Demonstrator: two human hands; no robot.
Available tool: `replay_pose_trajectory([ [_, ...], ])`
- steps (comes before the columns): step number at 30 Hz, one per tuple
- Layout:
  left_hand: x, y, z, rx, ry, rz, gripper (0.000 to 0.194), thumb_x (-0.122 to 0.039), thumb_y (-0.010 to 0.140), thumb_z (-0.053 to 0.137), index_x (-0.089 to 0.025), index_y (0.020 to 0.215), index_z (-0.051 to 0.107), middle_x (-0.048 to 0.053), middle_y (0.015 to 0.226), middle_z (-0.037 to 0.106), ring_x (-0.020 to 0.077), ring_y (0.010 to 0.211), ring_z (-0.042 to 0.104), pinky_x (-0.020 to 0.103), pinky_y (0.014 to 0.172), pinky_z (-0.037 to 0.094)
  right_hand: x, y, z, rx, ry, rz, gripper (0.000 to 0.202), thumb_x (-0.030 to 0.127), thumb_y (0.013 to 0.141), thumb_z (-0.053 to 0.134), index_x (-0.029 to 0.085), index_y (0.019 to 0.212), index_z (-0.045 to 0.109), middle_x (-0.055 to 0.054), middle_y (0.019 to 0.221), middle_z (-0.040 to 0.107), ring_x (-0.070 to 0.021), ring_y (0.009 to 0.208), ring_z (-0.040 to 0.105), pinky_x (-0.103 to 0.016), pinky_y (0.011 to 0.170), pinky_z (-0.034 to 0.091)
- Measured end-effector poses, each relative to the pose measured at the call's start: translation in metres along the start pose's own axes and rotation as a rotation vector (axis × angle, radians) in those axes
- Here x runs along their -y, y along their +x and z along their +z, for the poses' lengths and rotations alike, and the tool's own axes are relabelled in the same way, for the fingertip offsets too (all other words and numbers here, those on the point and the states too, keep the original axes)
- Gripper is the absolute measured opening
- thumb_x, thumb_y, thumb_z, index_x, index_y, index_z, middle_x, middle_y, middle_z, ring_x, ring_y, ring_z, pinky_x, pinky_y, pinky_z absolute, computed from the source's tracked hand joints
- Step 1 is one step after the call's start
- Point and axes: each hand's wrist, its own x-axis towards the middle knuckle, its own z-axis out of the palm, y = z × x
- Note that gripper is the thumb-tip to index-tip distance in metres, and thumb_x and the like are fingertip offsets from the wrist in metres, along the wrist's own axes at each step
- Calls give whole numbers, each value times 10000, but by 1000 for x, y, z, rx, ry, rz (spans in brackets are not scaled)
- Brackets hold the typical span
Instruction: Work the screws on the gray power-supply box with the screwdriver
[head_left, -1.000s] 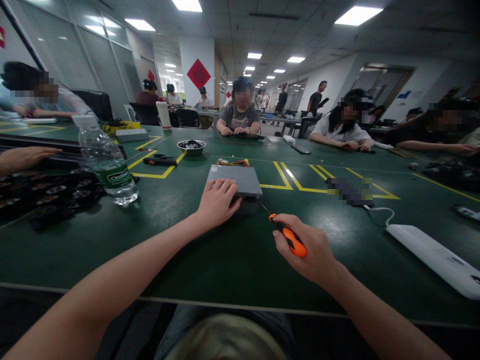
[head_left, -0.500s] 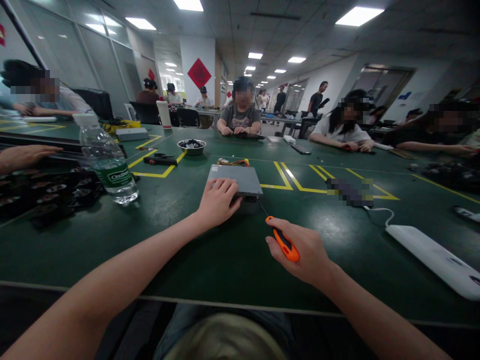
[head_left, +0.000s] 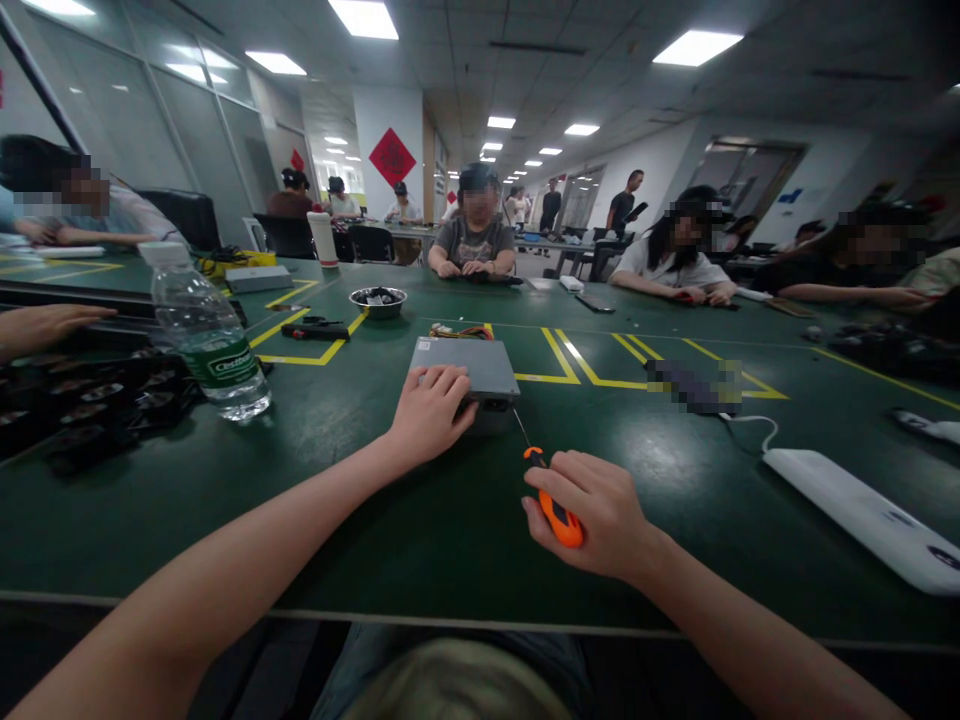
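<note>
A grey metal computer power supply (head_left: 480, 362) lies on the green table, with a bundle of coloured wires (head_left: 461, 332) at its far side. My left hand (head_left: 433, 412) grips its near left part, fingers over the top and thumb at the near face, beside the dark socket. My right hand (head_left: 596, 510) is closed round a screwdriver (head_left: 559, 518) with an orange and black handle. The thin shaft points up and left to the near right corner of the power supply. I cannot tell whether the tip sits in a screw.
A water bottle (head_left: 214, 350) stands left, beside a heap of black parts (head_left: 112, 405). A metal bowl (head_left: 378, 303) with small pieces and a black tool (head_left: 316, 328) lie farther back. A white power bank (head_left: 862, 515) lies right. Other people sit around the table.
The camera view has shifted slightly. My right fingers have curled differently round the screwdriver handle, which looks a little turned. My left hand stays on the power supply.
</note>
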Motion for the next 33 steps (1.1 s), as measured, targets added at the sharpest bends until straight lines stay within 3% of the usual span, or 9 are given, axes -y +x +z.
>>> replay_pose_trajectory([
  [7, 1, -2, -1, -3, -20, 15, 250, -270, 844, 464, -185, 1062, 550, 97, 1183, 581, 257, 1088, 508, 433, 903, 340, 1, 2, 1, -20, 15, -64, 129, 247, 786, 494, 166, 783, 594, -7, 616, 539, -103, 527, 449, -232, 509, 357],
  [14, 4, -5, 0, 29, -41, 14, 273, -272, 850, 455, -202, 1102, 533, 87, 1244, 545, 246, 1153, 472, 426, 941, 325, 0, 2, 1, -115, 125, -43, 169, 188, 760, 514, 177, 919, 568, -12, 680, 557, -112, 558, 489, -237, 521, 392],
  [18, 7, -11, -7, -17, -127, 17, 312, -271, 866, 440, -203, 1169, 472, 80, 1305, 487, 220, 1213, 415, 400, 980, 306, -4, 0, 1, -130, 275, 28, 238, 159, 757, 510, 194, 990, 545, -9, 721, 555, -112, 592, 509, -241, 545, 418],
  [23, 4, -14, -17, -95, -276, -63, 228, -278, 846, 485, -201, 1059, 509, 68, 1095, 557, 200, 1057, 486, 362, 905, 392, -7, -4, 0, -141, 521, 170, 244, 127, 769, 506, 197, 1000, 546, 3, 715, 536, -109, 593, 492, -248, 534, 408],
  [33, -2, -14, -19, 27, -515, -203, 218, -299, 791, 562, -205, 972, 487, 16, 940, 499, 127, 784, 536, 271, 671, 471, -8, -5, 1, -181, 749, 361, 163, 189, 834, 482, 212, 957, 587, 1, 750, 555, -111, 614, 512, -250, 541, 407],
])
